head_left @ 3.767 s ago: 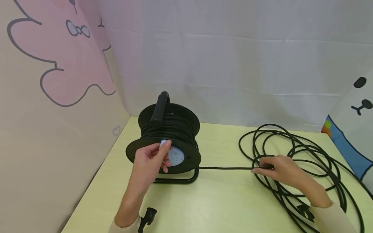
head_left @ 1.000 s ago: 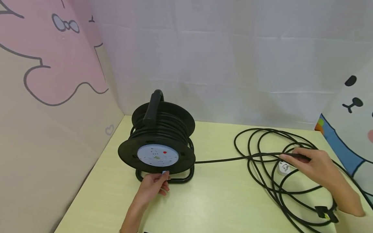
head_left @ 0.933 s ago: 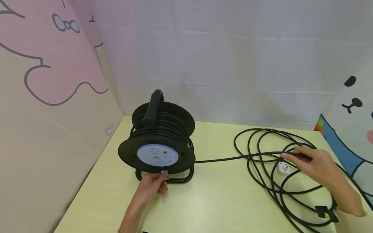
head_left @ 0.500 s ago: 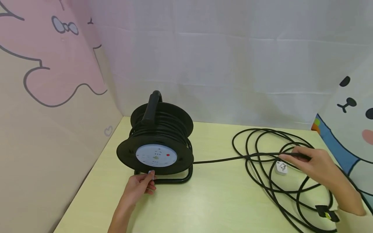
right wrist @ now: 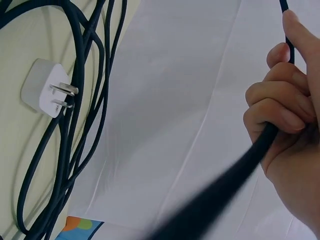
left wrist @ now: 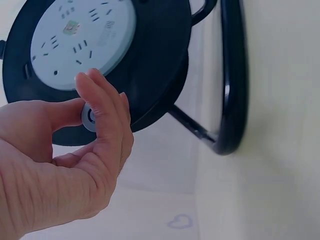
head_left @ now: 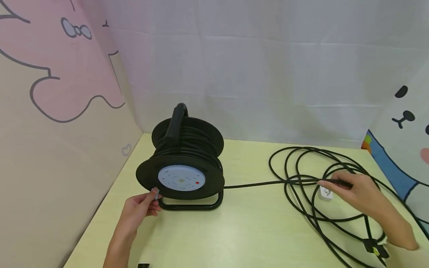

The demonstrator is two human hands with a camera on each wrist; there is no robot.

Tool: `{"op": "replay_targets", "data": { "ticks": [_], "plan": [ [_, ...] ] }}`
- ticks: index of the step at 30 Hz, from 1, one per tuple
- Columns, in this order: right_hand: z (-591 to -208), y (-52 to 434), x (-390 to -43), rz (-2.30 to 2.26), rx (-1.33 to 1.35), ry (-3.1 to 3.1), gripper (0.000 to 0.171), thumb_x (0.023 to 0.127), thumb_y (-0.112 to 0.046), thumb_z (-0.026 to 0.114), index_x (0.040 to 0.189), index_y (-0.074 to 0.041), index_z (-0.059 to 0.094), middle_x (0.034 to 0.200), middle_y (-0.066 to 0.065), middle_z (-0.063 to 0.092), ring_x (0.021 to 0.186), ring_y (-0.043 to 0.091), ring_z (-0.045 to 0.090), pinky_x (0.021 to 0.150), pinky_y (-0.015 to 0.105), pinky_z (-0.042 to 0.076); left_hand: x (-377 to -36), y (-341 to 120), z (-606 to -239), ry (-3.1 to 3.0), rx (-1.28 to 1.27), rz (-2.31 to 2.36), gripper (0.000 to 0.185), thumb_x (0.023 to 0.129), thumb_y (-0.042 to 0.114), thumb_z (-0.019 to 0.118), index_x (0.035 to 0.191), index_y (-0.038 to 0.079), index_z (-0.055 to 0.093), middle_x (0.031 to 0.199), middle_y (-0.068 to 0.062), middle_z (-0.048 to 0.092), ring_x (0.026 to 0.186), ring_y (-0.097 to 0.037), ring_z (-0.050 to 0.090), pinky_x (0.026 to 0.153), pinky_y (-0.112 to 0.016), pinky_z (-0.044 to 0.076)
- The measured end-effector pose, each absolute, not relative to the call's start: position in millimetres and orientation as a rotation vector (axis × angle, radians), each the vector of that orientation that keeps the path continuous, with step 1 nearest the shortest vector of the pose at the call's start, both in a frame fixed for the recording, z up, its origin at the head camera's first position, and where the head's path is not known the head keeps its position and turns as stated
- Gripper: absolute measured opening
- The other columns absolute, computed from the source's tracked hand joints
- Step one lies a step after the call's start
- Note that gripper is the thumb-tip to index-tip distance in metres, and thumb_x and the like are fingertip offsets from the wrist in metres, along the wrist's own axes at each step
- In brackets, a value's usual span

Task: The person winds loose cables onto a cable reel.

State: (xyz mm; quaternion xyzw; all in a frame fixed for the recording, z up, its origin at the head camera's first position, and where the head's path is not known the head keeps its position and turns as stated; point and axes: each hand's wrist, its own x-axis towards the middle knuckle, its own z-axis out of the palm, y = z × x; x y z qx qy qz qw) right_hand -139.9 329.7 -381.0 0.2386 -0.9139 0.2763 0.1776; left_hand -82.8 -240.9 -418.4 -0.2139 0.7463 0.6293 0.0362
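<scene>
This looks like a staged recording booth, not a lived-in home or workshop. A pale yellow-green table [head_left: 254, 230] is boxed in by a white cloth backdrop [head_left: 261, 82] along its far edge and by cartoon-printed panels, a pink one [head_left: 57, 74] at its left edge and a white-and-blue one [head_left: 405, 141] at its right.

Matt black plastic cable reel [head_left: 182, 163] with a pale, smooth socket plate [head_left: 181, 178] and glossy black tubular frame [left wrist: 231, 80]. Smooth rubbery black cable [head_left: 301, 193] (slightly shiny), white plastic plug [right wrist: 44, 88] with metal prongs, smooth pale-yellow wood-grain desk [head_left: 248, 230].
</scene>
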Motion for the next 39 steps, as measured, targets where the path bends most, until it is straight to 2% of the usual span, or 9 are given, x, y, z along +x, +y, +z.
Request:
{"op": "replay_targets", "data": {
  "ticks": [8, 15, 25, 33, 39],
  "plan": [
    [-386.5, 321.1, -137.8, 0.761, 0.675, -2.708, 0.028, 0.089, -0.013, 0.081, 0.077, -0.025, 0.059, 0.061, -0.019, 0.036, 0.052, -0.002, 0.033, 0.047, 0.021, 0.028, -82.1, -249.7, -399.8, 2.306, -0.636, 1.967, 0.046, 0.107, 0.030, 0.059, 0.116, -0.015, 0.063, 0.076, 0.000, 0.065, 0.065, -0.012, 0.068, 0.065, -0.023, 0.060],
    [-390.6, 318.1, -139.8, 0.735, 0.728, -2.691, 0.029, 0.087, -0.014, 0.082, 0.075, -0.025, 0.059, 0.059, -0.020, 0.031, 0.051, -0.004, 0.028, 0.046, 0.018, 0.025, -82.3, -250.0, -392.6, 2.320, -0.621, 2.004, 0.045, 0.105, 0.032, 0.061, 0.108, -0.013, 0.067, 0.074, 0.001, 0.065, 0.065, -0.011, 0.068, 0.065, -0.023, 0.060],
    [-394.1, 320.3, -137.5, 0.736, 0.695, -2.763, 0.024, 0.092, -0.016, 0.078, 0.079, -0.026, 0.062, 0.060, -0.020, 0.032, 0.051, -0.003, 0.028, 0.049, 0.021, 0.029, -83.5, -250.6, -373.6, 2.341, -0.613, 2.060, 0.046, 0.102, 0.036, 0.065, 0.104, -0.009, 0.072, 0.073, 0.000, 0.065, 0.063, -0.012, 0.067, 0.063, -0.024, 0.059],
    [-398.3, 326.9, -135.8, 0.719, 0.665, -2.781, 0.031, 0.095, -0.016, 0.076, 0.074, -0.026, 0.055, 0.060, -0.019, 0.030, 0.051, -0.002, 0.025, 0.049, 0.022, 0.026, -83.7, -243.0, -351.9, 2.352, -0.545, 2.145, 0.043, 0.101, 0.036, 0.068, 0.100, -0.007, 0.074, 0.071, 0.000, 0.065, 0.061, -0.013, 0.066, 0.059, -0.024, 0.059],
    [-402.6, 332.1, -136.8, 0.654, 0.645, -2.809, 0.027, 0.094, -0.019, 0.077, 0.076, -0.025, 0.058, 0.062, -0.017, 0.036, 0.052, -0.003, 0.026, 0.050, 0.022, 0.026, -84.0, -230.6, -336.7, 2.367, -0.561, 2.176, 0.045, 0.098, 0.038, 0.071, 0.101, -0.007, 0.074, 0.070, -0.002, 0.063, 0.058, -0.015, 0.065, 0.058, -0.025, 0.059]
  ]
}}
